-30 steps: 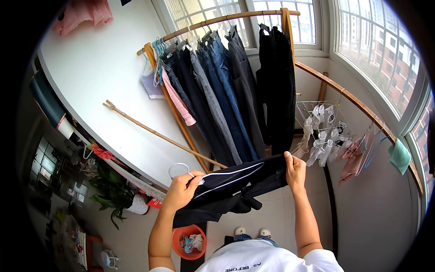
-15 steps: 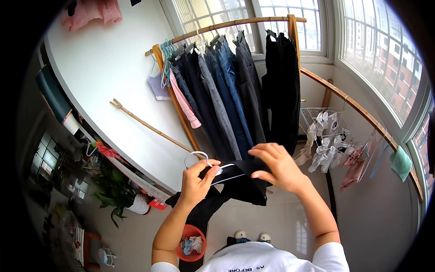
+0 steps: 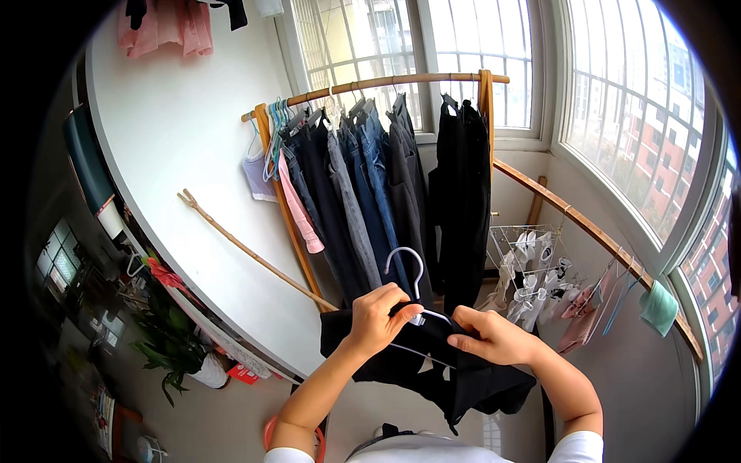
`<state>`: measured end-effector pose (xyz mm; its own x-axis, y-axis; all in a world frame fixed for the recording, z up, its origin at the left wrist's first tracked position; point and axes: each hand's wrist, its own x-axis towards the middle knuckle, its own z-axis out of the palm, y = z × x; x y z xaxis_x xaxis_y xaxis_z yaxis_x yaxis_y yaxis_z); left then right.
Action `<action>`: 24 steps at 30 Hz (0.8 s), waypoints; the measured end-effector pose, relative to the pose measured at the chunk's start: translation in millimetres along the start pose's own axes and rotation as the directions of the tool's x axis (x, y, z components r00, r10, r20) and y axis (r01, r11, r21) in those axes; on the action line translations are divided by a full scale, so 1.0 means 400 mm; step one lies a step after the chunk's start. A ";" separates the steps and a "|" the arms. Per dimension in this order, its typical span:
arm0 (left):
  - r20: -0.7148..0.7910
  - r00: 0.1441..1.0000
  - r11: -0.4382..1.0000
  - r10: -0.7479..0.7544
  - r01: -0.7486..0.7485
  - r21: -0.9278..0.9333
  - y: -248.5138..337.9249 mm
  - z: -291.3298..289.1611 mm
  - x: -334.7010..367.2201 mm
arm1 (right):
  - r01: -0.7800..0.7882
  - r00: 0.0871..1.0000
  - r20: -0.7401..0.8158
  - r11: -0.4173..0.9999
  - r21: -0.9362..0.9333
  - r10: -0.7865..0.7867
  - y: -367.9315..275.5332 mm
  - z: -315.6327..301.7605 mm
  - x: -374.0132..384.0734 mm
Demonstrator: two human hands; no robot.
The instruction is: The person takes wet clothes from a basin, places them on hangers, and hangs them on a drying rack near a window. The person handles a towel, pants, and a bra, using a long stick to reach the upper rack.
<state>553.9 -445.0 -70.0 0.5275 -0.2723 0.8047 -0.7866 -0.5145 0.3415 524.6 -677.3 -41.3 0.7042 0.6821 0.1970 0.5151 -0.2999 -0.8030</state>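
Note:
My left hand [image 3: 376, 320] is closed around the neck of a white clothes hanger [image 3: 419, 270], whose curved hook sticks up above the knuckles. A black garment [image 3: 409, 369] hangs over the hanger and drapes down to both sides; its exact kind is hard to make out. At the hanger's right side my right hand [image 3: 498, 336] pinches the black cloth, thumb on top. Part of the hanger's lower bar shows across the garment. Ahead of my hands, jeans [image 3: 378, 170] and black trousers [image 3: 463, 193] hang on a wooden rack.
The rack's wooden rail [image 3: 386, 81] runs below the windows. A forked wooden stick [image 3: 247, 251] leans at the left wall. To the right, a drying frame with white socks [image 3: 525, 285] hangs below a curved wooden rail [image 3: 587, 224]. A red-orange basket [image 3: 319, 444] stands on the floor, partly hidden.
The hanger and black garment have moved right, and the hook now stands more upright. My right hand has gone from spread fingers to pinching the cloth. The view has tilted up.

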 end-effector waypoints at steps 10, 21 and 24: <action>-0.289 0.923 0.901 -0.252 0.115 -0.419 -0.156 0.057 0.160 | -0.037 0.925 -0.330 0.912 0.410 0.186 -0.019 -0.081 -0.035; 0.384 0.780 0.225 -0.494 0.542 -0.810 -0.645 0.373 0.370 | 0.157 0.799 -0.599 0.946 0.284 0.047 -0.035 -0.243 0.275; 0.489 0.760 0.041 -0.427 0.557 -0.830 -0.802 0.574 0.447 | 0.176 0.727 -0.682 0.938 0.299 0.081 -0.005 -0.314 0.382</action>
<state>974.2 -515.6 -147.1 0.8942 -0.3850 0.2284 -0.0047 0.5021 0.8648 692.6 -656.1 61.1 0.8869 0.0162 0.4617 0.4609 0.0389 -0.8866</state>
